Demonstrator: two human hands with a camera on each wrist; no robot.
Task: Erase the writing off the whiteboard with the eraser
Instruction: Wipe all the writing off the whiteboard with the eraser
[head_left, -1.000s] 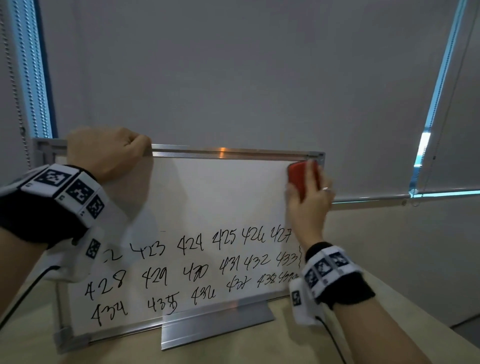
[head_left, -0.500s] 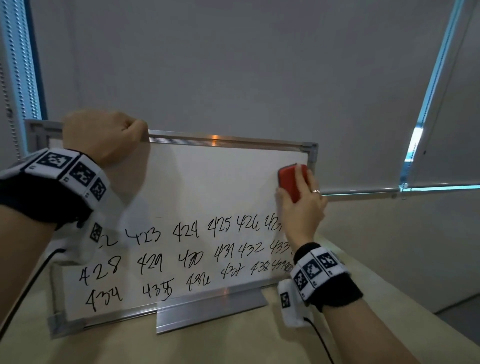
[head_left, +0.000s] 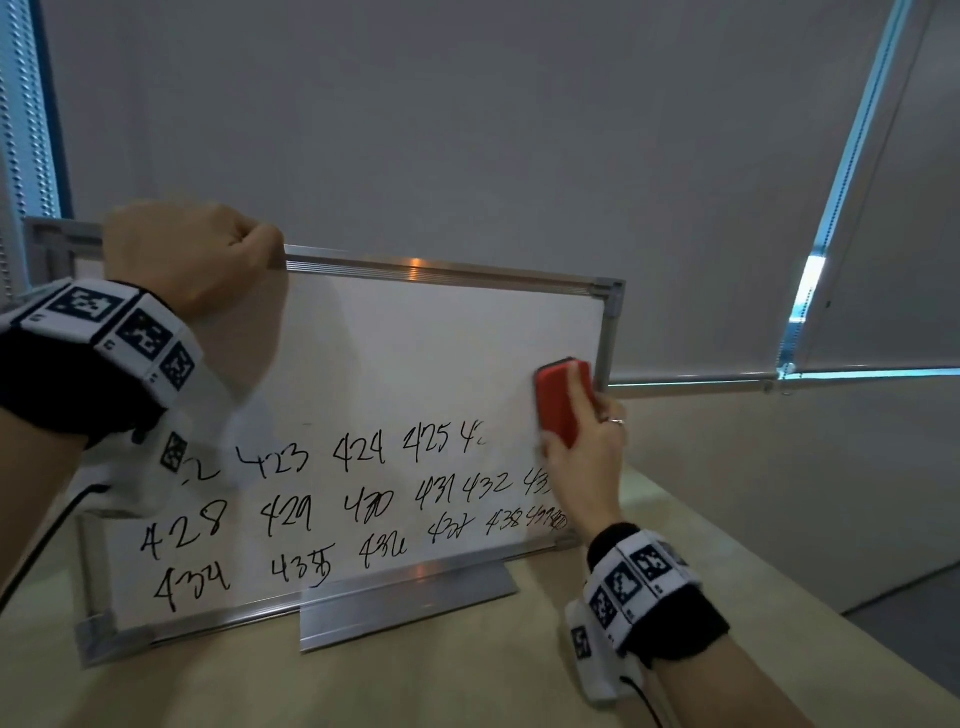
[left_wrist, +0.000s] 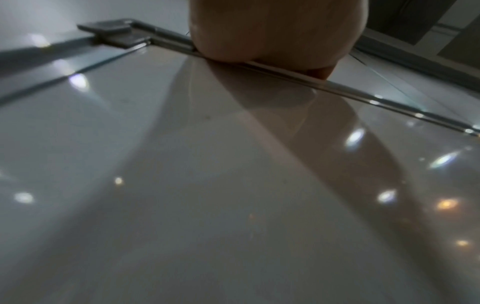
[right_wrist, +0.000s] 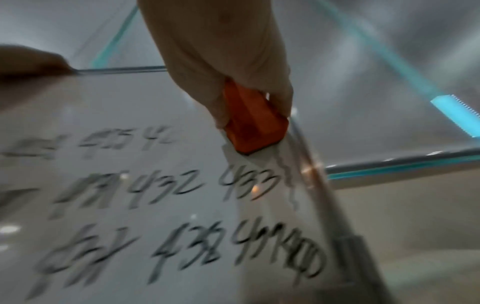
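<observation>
A metal-framed whiteboard (head_left: 415, 353) stands upright on a wooden table, its lower half covered by three rows of black handwritten numbers (head_left: 332, 504). My left hand (head_left: 192, 260) grips the top frame near the left corner, seen close up as my left hand (left_wrist: 275, 33) on the frame of the whiteboard (left_wrist: 207, 185). My right hand (head_left: 582, 452) holds a red eraser (head_left: 561, 400) flat against the board by its right edge. The top row's right end is blank beside the eraser. In the blurred right wrist view my right hand (right_wrist: 228, 61) pinches the eraser (right_wrist: 254, 127) above the numbers (right_wrist: 182, 216).
A metal stand foot (head_left: 405, 608) juts forward under the board on the wooden table (head_left: 415, 686). Grey roller blinds (head_left: 467, 130) hang close behind. The table's right edge (head_left: 810, 608) drops off to the floor.
My right hand has slid the eraser down from the board's top right corner to the first row, wiping away the last numbers there. My left hand has kept its grip on the top frame.
</observation>
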